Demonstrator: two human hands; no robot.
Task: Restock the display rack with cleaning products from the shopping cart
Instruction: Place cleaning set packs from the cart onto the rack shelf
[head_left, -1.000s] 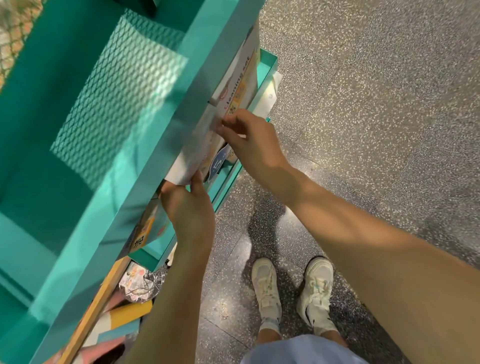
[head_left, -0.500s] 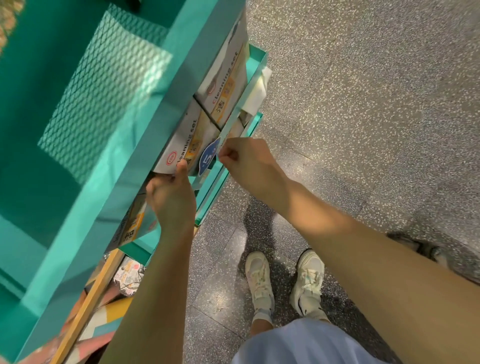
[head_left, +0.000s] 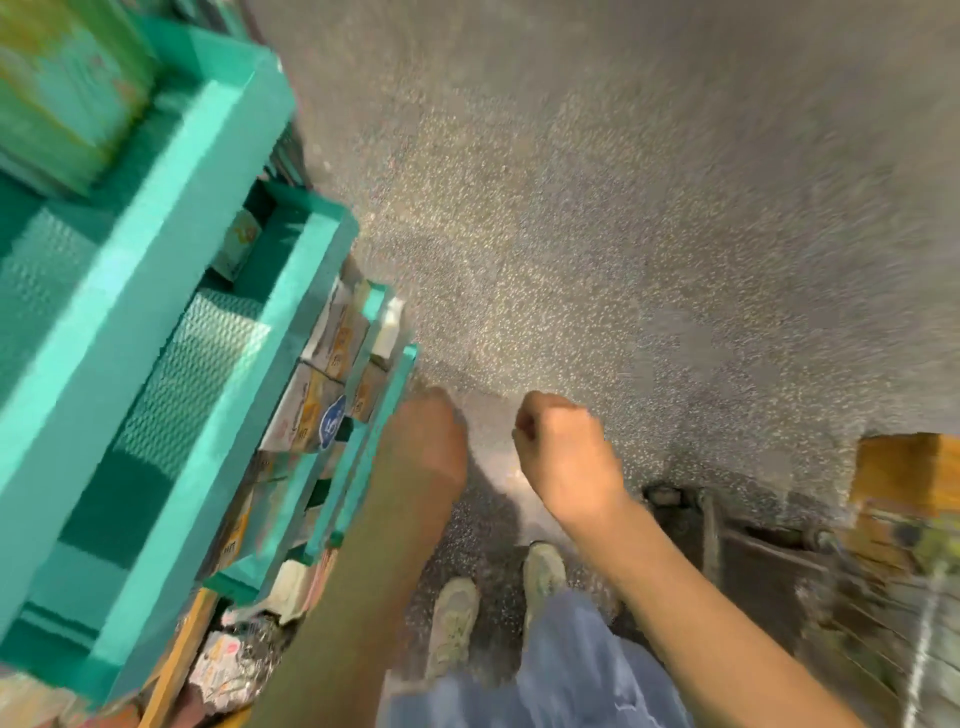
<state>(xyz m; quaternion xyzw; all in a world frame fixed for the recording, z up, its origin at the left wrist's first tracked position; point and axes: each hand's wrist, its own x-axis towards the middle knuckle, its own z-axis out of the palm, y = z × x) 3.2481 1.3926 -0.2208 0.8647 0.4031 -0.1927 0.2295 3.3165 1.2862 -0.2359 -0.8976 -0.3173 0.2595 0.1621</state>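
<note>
a blurred view looking straight down from head height. along the left edge stands a teal display rack (head_left: 171, 218) with stepped shelves, each with a raised front lip and a patterned mesh floor. at the top left, on the highest shelf in view, sits a green and teal box (head_left: 67, 88), too smeared to read. lower down, tucked behind the lip of a narrower shelf, a row of white and orange cleaning product boxes (head_left: 306, 410) stands upright, side by side; one carries a round blue sticker. more boxes show on the shelf beneath, partly hidden. at the bottom left, below the rack, a wooden edge and some crinkled colourful packets (head_left: 228, 665) can be seen.

just right of the rack, the left hand (head_left: 428, 441) is held out over the floor, close to the lowest shelf lip but apart from it. motion blur hides its fingers, so i cannot tell whether its grip is wide or closed. nothing shows in it.

to its right, near but not touching, the right hand (head_left: 563, 452) has its fingers curled into a loose fist, a closed grip holding nothing.

below the hands are 2 pale sneakers (head_left: 457, 618) and light blue trousers on a speckled grey floor (head_left: 623, 208).

at the far right edge, the wire frame of the shopping cart (head_left: 893, 613) appears, blurred, with an orange-brown box (head_left: 904, 473) above it.
</note>
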